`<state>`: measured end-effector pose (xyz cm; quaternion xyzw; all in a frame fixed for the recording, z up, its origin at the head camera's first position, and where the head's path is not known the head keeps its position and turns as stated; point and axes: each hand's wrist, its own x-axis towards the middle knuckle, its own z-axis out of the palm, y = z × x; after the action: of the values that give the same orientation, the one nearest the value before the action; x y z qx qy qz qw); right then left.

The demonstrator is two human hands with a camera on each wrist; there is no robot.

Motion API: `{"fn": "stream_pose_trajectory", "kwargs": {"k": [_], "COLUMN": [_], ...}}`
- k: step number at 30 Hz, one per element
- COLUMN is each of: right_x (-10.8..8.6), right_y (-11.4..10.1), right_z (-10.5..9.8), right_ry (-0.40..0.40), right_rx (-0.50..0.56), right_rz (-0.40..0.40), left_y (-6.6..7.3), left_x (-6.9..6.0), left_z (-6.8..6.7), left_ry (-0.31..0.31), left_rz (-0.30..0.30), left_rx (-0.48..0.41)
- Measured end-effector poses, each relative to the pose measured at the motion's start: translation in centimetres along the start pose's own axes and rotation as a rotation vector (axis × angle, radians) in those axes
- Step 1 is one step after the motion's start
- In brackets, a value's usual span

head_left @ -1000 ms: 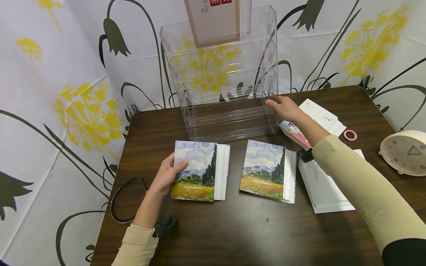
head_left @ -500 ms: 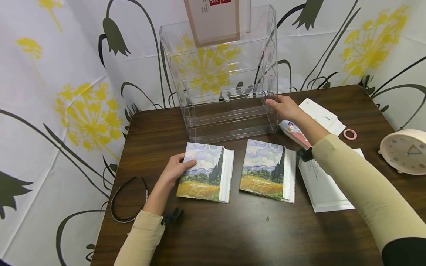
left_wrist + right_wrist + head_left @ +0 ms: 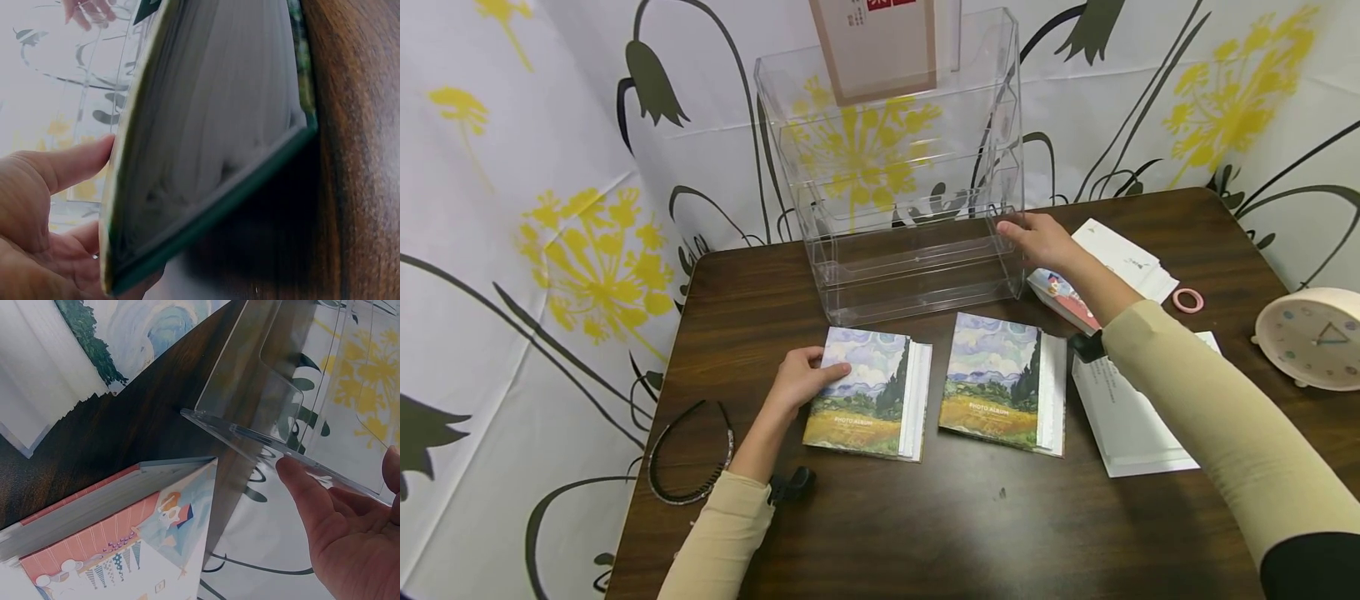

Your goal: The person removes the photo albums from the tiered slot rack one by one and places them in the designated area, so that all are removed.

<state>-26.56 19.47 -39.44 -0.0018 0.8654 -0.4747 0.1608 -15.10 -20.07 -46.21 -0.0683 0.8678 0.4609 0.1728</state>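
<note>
My left hand (image 3: 801,379) grips the spine side of a photo album (image 3: 859,396) with a painted field cover, its thumb on top. In the left wrist view the album's cover is raised on the hand's side, above the wooden table. A second album (image 3: 992,379) with the same cover lies to its right, apart from both hands. At the back, my right hand (image 3: 1041,240) holds the right side wall of a clear tiered rack (image 3: 917,260). In the right wrist view its fingertips touch that panel's edge; part of the thumb is cut off by the frame.
A framed card (image 3: 880,50) stands in the rack's top tier. Right of the rack lie a red illustrated book (image 3: 1063,300), white booklets (image 3: 1123,258), white sheets (image 3: 1135,425) and a pink ring (image 3: 1188,301). A clock (image 3: 1311,337) stands far right, a headband (image 3: 658,475) left.
My left hand has slid the photo album to the right and slightly nearer me, closer to the second album. The right hand stays on the rack.
</note>
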Motion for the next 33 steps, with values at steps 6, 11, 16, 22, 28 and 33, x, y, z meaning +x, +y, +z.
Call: {"fn": "stream_pose_trajectory", "kwargs": {"k": [6,11,16,22,28,33], "right_x": [0.0,0.1,0.0,0.0,0.1,0.1], "right_y": [0.0,0.0,-0.1,0.0,0.0,0.0], "right_z": [0.0,0.1,0.2,0.2,0.1,0.1], "right_ry": [0.001,-0.005,-0.002,-0.004,0.002,0.0], "right_rx": [0.017,0.023,0.028,0.046,0.034,0.033], "right_rz": [0.005,-0.001,0.013,0.017,0.017,0.022], "left_y": [-0.1,-0.4,-0.5,-0.4,0.2,0.9], "left_x": [0.1,0.0,-0.1,-0.3,-0.3,-0.1], "left_z": [0.0,-0.1,-0.3,-0.9,-1.6,-2.4], "left_ry": [0.021,0.022,0.001,-0.027,-0.021,0.056], "left_rz": [-0.001,-0.007,0.016,0.03,0.007,0.05], "left_rx": [-0.005,-0.017,-0.004,0.006,0.002,0.095]}}
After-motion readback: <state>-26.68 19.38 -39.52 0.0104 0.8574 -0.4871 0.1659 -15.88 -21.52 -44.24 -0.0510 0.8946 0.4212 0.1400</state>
